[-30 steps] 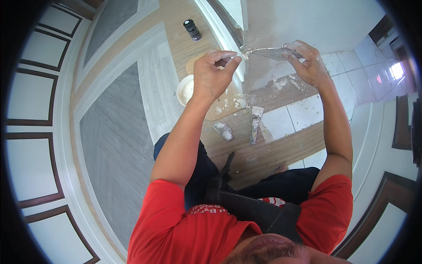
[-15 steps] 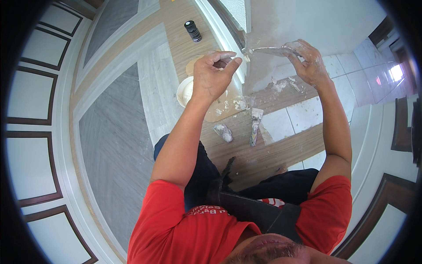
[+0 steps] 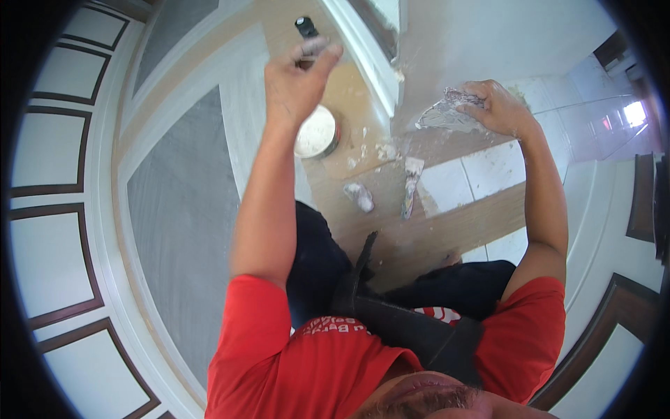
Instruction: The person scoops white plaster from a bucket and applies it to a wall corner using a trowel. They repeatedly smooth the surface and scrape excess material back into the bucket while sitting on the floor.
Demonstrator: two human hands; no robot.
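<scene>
My right hand (image 3: pixel 499 108) grips a flat, putty-smeared putty knife (image 3: pixel 447 117), its blade pointing left over the floor beside the wall. My left hand (image 3: pixel 296 87) is raised at the upper left, fingers loosely bent and thumb slightly apart, somewhat blurred; I see nothing held in it. Just below it stands a round tub of white putty (image 3: pixel 317 133), partly covered by the wrist. Behind the left fingertips is a dark bottle (image 3: pixel 304 26), its lower part hidden. A second putty knife (image 3: pixel 412 185) lies on the floor, next to a whitish, putty-caked object (image 3: pixel 359 197) of unclear kind.
A white door-frame edge (image 3: pixel 366 63) rises between my hands, meeting the pale wall (image 3: pixel 481 42). Putty crumbs dot the brown board (image 3: pixel 349 164). White tiles (image 3: pixel 447 187) and wood-look flooring (image 3: pixel 447 227) lie before my knees. Panelled white cabinetry (image 3: pixel 52 258) lines the left.
My left hand has moved left and up, away from the door-frame edge, uncovering the tub. My right hand has lowered the putty knife from the edge and turned its blade face into view.
</scene>
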